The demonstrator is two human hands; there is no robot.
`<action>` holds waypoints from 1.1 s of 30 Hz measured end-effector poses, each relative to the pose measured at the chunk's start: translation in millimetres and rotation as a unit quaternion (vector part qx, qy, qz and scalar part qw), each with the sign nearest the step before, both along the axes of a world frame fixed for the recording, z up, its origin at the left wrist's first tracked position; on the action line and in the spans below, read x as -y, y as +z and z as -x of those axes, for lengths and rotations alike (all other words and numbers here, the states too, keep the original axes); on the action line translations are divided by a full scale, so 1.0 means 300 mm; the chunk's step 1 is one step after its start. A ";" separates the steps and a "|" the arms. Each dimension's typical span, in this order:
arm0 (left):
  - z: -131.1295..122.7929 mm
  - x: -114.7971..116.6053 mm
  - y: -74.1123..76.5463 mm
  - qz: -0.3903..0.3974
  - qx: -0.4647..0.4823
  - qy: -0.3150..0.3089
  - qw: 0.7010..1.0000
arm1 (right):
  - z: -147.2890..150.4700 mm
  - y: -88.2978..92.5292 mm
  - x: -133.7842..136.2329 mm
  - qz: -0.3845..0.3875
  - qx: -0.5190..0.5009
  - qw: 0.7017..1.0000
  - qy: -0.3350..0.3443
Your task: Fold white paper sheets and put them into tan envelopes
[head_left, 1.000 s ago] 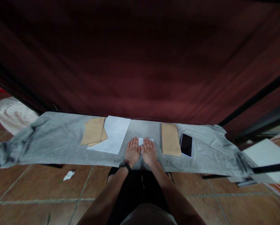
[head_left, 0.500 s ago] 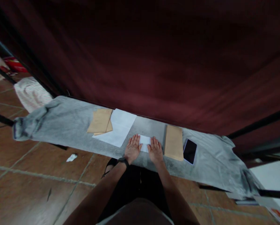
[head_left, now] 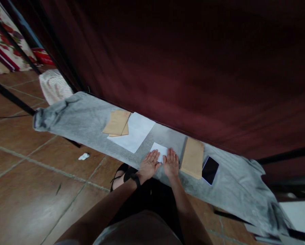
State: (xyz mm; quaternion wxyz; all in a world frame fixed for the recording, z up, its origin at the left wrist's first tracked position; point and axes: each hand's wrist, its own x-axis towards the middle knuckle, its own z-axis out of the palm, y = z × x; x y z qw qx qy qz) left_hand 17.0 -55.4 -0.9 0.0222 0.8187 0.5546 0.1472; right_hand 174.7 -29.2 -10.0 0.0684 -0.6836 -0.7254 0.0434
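Note:
A small folded sheet of white paper [head_left: 159,148] lies on the grey cloth in front of me. My left hand [head_left: 149,165] rests flat on its near left part, fingers stretched out. On its right edge my right hand [head_left: 171,163] presses down, also flat with fingers extended. Parts of the paper are hidden beneath both hands. Just right of my right hand lies a stack of brown envelopes [head_left: 193,157]. To the left, larger white sheets [head_left: 139,131] lie partly under a few brown envelopes [head_left: 117,123].
A grey cloth [head_left: 73,119] covers the long narrow bench. A phone [head_left: 210,170] with a dark screen lies right of the envelope stack. Behind the bench hangs a dark red curtain [head_left: 167,85]. A scrap of white paper [head_left: 84,156] is on the tiled floor [head_left: 35,177].
My view has turned, so the bench slants more. My left hand has slid toward the paper's near edge, uncovering more of its upper left. My right hand stays at the right edge.

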 end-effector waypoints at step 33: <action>0.092 0.052 0.009 0.015 -0.023 -0.035 0.999 | -0.039 -0.021 0.244 -0.070 0.014 0.995 0.073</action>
